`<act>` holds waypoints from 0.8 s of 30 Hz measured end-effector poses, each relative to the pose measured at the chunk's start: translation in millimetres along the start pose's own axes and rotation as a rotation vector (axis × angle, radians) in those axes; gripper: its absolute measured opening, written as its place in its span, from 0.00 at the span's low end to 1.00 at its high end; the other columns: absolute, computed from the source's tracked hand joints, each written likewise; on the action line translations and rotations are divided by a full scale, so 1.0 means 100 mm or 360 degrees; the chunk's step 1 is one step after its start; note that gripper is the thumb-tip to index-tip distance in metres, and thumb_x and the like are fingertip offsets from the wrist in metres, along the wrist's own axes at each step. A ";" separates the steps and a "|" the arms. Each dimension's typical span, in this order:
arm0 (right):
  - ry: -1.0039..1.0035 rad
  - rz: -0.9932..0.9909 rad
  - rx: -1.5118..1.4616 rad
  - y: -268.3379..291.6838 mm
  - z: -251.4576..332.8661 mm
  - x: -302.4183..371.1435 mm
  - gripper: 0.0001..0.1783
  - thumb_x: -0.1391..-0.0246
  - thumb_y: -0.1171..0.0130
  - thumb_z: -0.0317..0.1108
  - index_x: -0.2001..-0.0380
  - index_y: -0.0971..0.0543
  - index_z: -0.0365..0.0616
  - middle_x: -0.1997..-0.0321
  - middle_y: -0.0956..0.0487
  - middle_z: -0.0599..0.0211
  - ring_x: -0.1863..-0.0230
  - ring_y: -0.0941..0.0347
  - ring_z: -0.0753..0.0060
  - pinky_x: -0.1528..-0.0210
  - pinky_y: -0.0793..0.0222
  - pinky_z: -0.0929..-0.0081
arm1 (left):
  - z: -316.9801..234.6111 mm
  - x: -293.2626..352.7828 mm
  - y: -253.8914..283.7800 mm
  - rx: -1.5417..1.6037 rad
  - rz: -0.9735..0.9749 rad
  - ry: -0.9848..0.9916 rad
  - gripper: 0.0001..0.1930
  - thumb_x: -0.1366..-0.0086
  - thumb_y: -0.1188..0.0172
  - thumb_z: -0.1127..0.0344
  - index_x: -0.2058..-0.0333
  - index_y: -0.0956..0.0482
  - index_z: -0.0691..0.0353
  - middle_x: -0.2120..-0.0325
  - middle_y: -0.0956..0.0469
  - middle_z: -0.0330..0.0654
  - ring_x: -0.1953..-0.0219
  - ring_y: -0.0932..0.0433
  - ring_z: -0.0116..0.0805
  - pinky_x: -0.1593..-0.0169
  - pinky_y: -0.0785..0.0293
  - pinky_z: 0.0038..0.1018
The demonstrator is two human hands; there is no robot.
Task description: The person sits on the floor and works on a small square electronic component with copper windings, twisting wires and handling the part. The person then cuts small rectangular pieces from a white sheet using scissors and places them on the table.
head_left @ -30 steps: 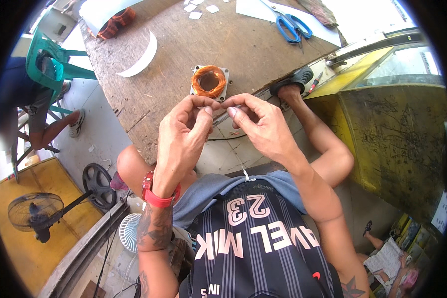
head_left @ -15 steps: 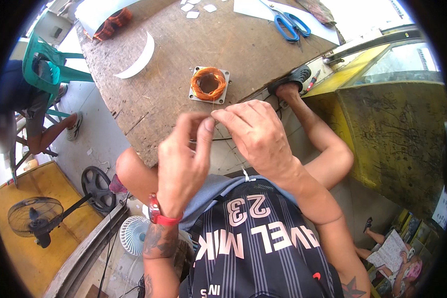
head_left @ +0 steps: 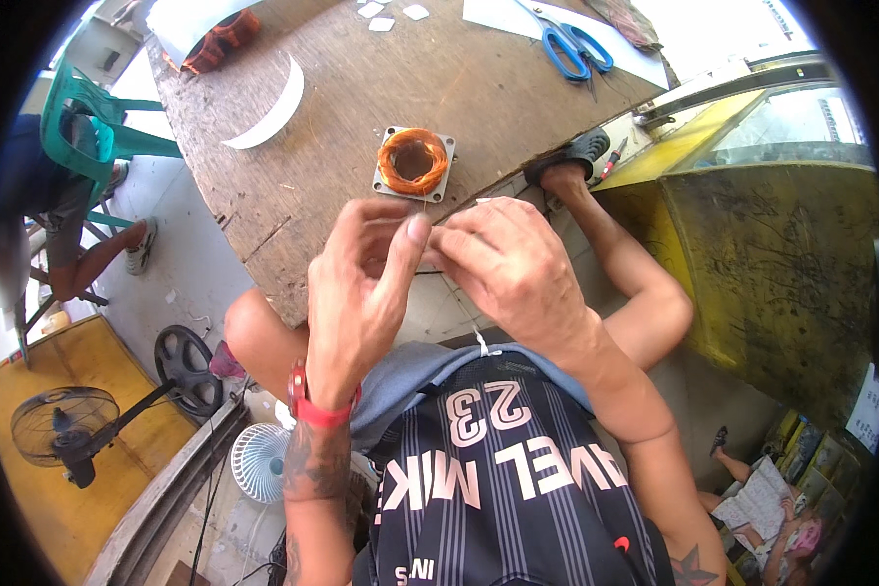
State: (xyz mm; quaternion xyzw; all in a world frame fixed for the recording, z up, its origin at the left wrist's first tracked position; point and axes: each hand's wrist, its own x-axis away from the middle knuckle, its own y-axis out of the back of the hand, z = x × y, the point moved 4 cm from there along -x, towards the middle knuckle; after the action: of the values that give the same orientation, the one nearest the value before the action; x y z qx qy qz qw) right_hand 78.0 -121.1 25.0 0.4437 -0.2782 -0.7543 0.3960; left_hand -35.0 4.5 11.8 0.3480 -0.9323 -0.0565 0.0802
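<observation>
A square metal motor stator (head_left: 439, 192) with a ring of orange copper winding (head_left: 398, 176) lies near the front edge of the wooden table. From the winding's near side a thin copper wire (head_left: 425, 206) runs down toward my fingers. My left hand (head_left: 356, 269) has its thumb raised against curled fingers, pinching at the wire just below the stator. Beside it, my right hand (head_left: 518, 259) is closed in a pinch, fingertips close to the left thumb. The wire's end is hidden between the fingers.
Blue-handled scissors (head_left: 568, 54) lie on white paper at the table's far right. A crescent-shaped white paper piece (head_left: 275, 115) and a wound coil (head_left: 215, 49) lie to the left. A person sits beside a green chair (head_left: 107, 142). Fans (head_left: 63, 430) stand at lower left.
My left hand has shifted slightly up and right, its fingers now more curled near the wire. The right fingertips have moved a little right. The stator stays nearly in place.
</observation>
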 end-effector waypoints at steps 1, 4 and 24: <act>0.0038 0.0014 0.0100 0.00 0.04 0.01 0.14 0.45 0.29 0.33 0.56 0.14 0.43 0.59 0.18 0.66 0.56 0.19 0.60 0.45 0.26 0.63 | 0.03 -0.06 -0.03 0.0116 0.0108 0.0036 0.12 0.24 0.37 0.67 0.51 0.20 0.71 0.63 0.11 0.49 0.61 0.12 0.30 0.56 0.17 0.27; -0.0122 0.0000 0.0142 0.04 0.02 0.04 0.15 0.44 0.29 0.33 0.53 0.14 0.43 0.60 0.18 0.65 0.56 0.19 0.60 0.45 0.25 0.64 | 0.12 -0.10 -0.05 0.0104 0.0064 0.0160 0.11 0.24 0.38 0.67 0.51 0.20 0.70 0.63 0.11 0.48 0.61 0.13 0.29 0.55 0.17 0.26; -0.1254 0.0194 -0.2093 -0.17 -0.20 0.07 0.09 0.33 0.34 0.29 0.53 0.17 0.38 0.56 0.15 0.72 0.53 0.21 0.85 0.52 0.24 0.76 | 0.08 0.26 -0.06 -0.0062 0.0336 0.0423 0.09 0.24 0.38 0.70 0.51 0.20 0.70 0.65 0.12 0.46 0.60 0.13 0.27 0.55 0.18 0.26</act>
State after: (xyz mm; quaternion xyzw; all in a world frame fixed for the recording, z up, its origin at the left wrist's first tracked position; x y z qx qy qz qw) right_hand 88.0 -119.2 -0.6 -0.2006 0.0831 -0.8438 0.4908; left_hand -52.1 -16.2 5.9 0.2511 -0.9436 -0.0192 0.2149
